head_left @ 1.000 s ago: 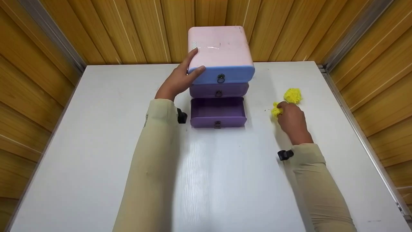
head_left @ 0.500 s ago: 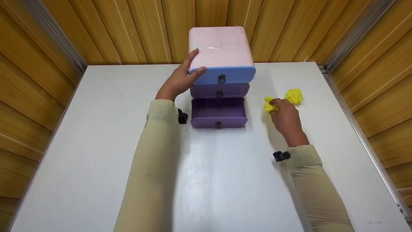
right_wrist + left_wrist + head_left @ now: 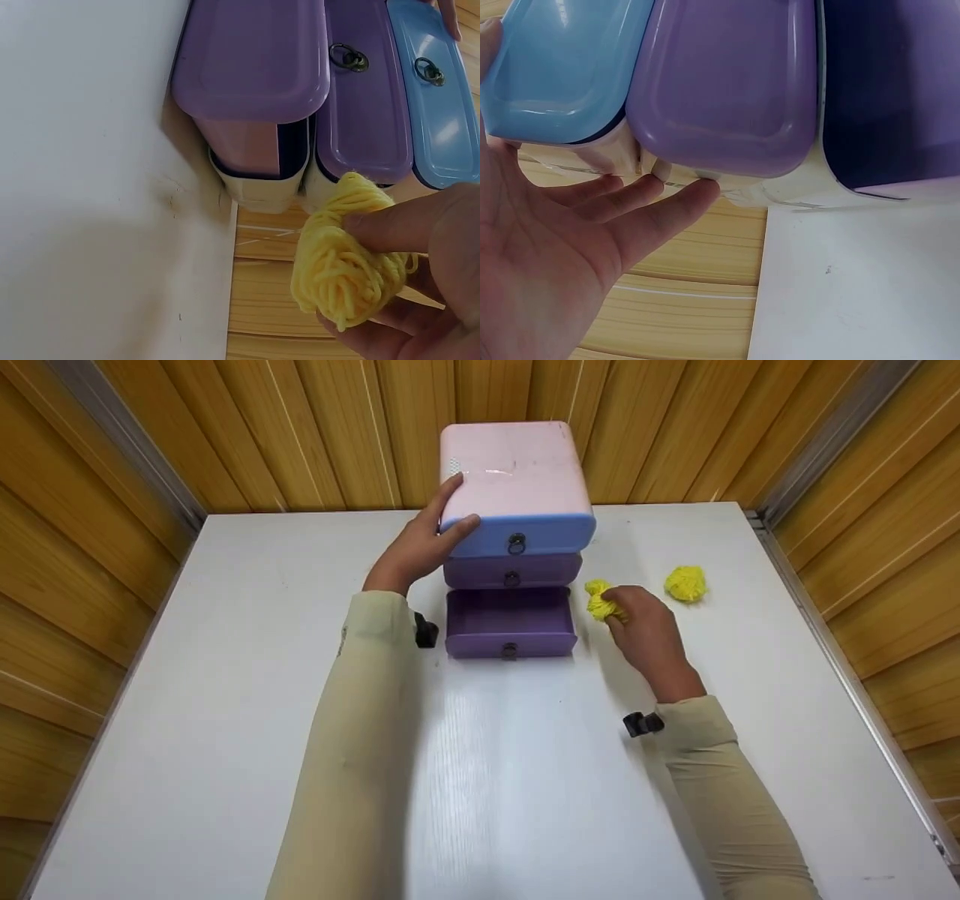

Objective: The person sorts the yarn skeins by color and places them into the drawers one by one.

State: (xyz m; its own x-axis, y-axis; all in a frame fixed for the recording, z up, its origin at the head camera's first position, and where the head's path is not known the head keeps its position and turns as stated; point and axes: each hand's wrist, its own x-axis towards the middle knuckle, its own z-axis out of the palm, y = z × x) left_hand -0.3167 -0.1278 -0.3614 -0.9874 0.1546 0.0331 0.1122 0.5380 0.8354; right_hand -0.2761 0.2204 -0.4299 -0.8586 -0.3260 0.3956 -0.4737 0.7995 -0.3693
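Note:
A small three-tier drawer cabinet (image 3: 517, 472) with a pink top stands at the back of the table. Its blue top drawer (image 3: 555, 534) and purple middle drawer (image 3: 480, 571) are closed; the purple bottom drawer (image 3: 510, 645) is pulled out, with nothing visible inside. My left hand (image 3: 412, 551) rests against the cabinet's left side and upper edge, fingers extended along the side in the left wrist view. Just right of the pulled-out drawer, my right hand (image 3: 651, 634) pinches a yellow yarn ball (image 3: 345, 262) between thumb and fingers.
Another yellow yarn ball (image 3: 685, 584) lies on the white table (image 3: 525, 780) to the right of my right hand. Wood-look panel walls (image 3: 300, 435) close off the back and both sides. A ring pull (image 3: 509, 651) hangs on the bottom drawer's front.
My right hand has carried the yarn ball leftward, away from the other one and toward the pulled-out drawer. The left hand has stayed on the cabinet.

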